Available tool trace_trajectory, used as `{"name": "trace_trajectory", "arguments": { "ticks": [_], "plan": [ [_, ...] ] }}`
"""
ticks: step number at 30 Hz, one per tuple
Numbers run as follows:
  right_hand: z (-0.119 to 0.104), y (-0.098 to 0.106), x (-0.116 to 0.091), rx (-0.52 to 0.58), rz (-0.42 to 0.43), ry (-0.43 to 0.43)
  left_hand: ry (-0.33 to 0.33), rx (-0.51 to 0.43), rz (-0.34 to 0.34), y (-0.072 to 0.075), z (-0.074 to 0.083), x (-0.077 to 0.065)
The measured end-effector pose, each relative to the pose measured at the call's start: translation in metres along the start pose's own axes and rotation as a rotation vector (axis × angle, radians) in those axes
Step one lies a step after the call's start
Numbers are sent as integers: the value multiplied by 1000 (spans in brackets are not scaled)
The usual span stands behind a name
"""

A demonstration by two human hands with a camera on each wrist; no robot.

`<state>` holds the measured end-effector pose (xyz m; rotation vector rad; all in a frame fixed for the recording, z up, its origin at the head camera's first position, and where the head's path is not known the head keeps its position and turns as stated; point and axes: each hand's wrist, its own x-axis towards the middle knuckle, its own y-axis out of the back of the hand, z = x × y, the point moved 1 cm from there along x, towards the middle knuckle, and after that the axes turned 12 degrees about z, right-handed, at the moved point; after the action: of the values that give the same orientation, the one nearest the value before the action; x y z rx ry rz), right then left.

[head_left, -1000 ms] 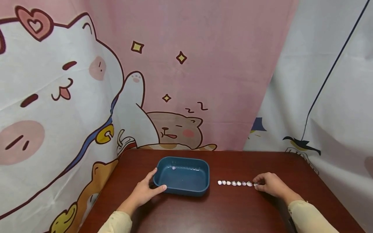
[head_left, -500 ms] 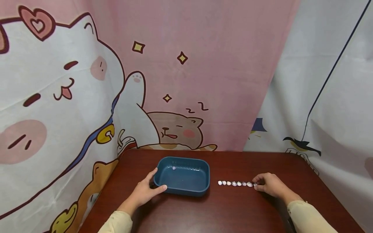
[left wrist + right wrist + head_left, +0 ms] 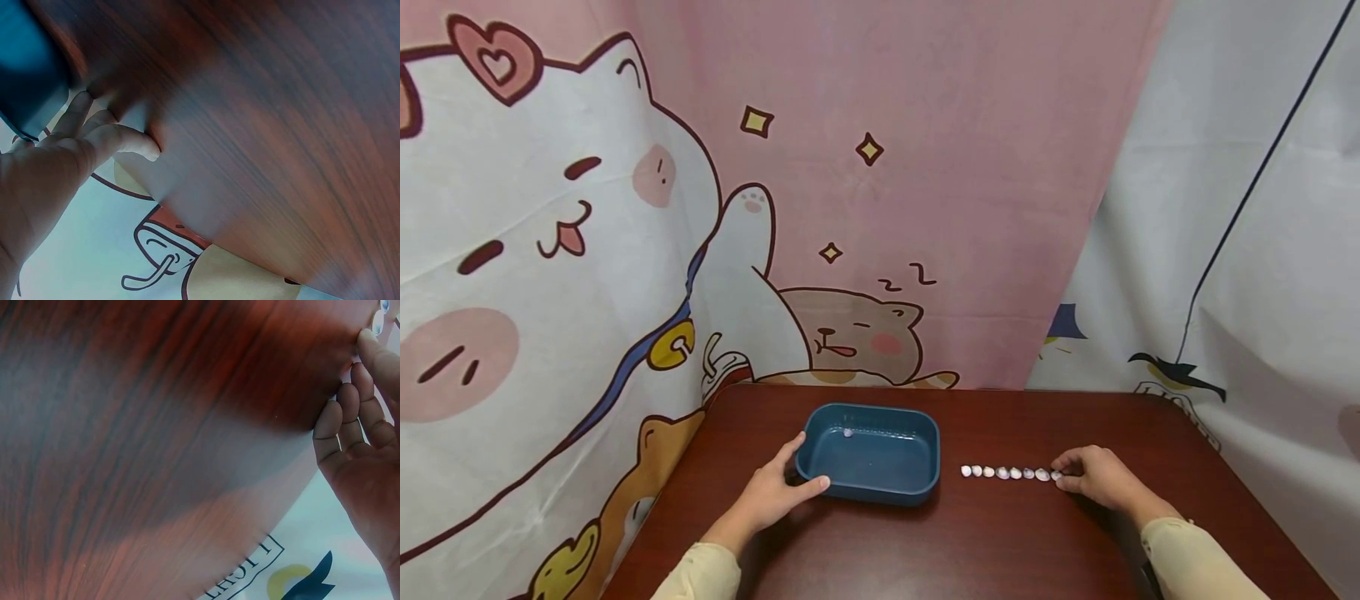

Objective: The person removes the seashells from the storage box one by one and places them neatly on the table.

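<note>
In the head view my left hand [image 3: 773,490] lies at the left end of a dark blue rectangular basin [image 3: 872,497], its thumb along the near rim and index finger at the left side. Its other fingers rest on the table beside the basin in the left wrist view. A small pale shell [image 3: 847,432] lies inside near the back left. Right of the basin, several small white and purplish seashells [image 3: 1002,472] form a straight row. My right hand [image 3: 1096,473] pinches the shell [image 3: 1057,475] at the row's right end between thumb and index finger, partly hiding it.
The dark reddish-brown wooden table [image 3: 955,550] carries the basin and the row. A printed cartoon curtain [image 3: 985,192] hangs right behind its back edge and along both sides.
The right fingers shift very slightly to the right at the last shell, which shows a little more. The left hand, the basin and the other shells stay in place.
</note>
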<state>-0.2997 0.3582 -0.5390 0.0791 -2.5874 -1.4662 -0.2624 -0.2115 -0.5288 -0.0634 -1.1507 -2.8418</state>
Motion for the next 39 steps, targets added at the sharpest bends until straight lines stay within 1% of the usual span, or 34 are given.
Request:
{"name": "trace_trajectory", "arguments": {
  "ticks": [16, 18, 20, 21, 23, 25, 26, 28, 29, 31, 32, 33, 35, 37, 39],
  "plan": [
    [2, 2, 1, -4, 4, -3, -4, -1, -2, -1, 1, 1],
    [0, 4, 3, 6, 23, -13, -4, 0, -4, -1, 1, 1],
    [-10, 7, 8, 20, 65, -20, -4, 4, -4, -1, 1, 1],
    [-18, 8, 12, 34, 96, -25, -4, 7, -2, -1, 0, 1],
    [-43, 9, 24, 84, 163, -27, -5, 19, 1, -1, 0, 1],
    [-79, 5, 39, 145, 219, 2, -3, 27, 6, -1, -1, 1],
    [-100, 0, 47, 183, 233, 24, -1, 28, 6, 0, -1, 1],
    [-144, -13, 61, 248, 237, 87, 4, 28, 3, 0, -1, 1],
    [-165, -23, 67, 265, 224, 124, 6, 25, 1, 0, 0, 1],
    [-208, -46, 77, 280, 151, 196, 5, 16, -2, 0, -1, 1],
    [-228, -60, 82, 267, 103, 225, 8, 12, -3, 0, -1, 2],
    [-245, -75, 85, 232, 54, 260, 6, 11, -3, 0, -2, 2],
    [-273, -103, 90, 130, -47, 307, 4, 6, -3, -1, -2, 3],
    [-292, -128, 93, 0, -113, 338, 2, 0, -9, -1, -1, 4],
    [-304, -150, 96, -129, -137, 364, 1, -7, -17, -2, -1, 3]
  ]
}}
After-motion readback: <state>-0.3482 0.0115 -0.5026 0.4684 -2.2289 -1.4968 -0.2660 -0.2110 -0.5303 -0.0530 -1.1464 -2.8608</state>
